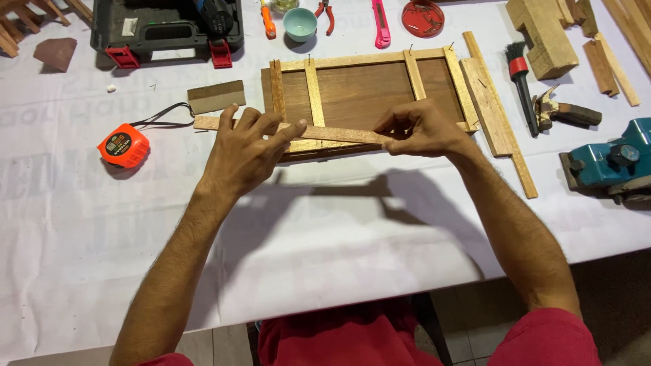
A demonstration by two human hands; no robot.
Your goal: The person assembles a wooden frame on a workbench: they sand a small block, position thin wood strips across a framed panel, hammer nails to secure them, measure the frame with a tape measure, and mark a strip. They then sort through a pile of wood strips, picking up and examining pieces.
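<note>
Red shorts (352, 339) sat nearest us. Both our hands, left hand (245, 146) and right hand (424, 130), pinched a thin, light, stiff wooden strip (339, 133) along the slatted frame's (366, 91) near edge on the worktop (339, 230); gripping near each end seemed best against flexing.

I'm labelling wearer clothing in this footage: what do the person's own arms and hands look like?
Both forearms are bare, with visible hair; no sleeves reach into view. The left hand and right hand wear no gloves, rings or watch.

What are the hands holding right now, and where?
A thin wooden strip: left hand presses its left part, right hand pinches its right end.
</note>
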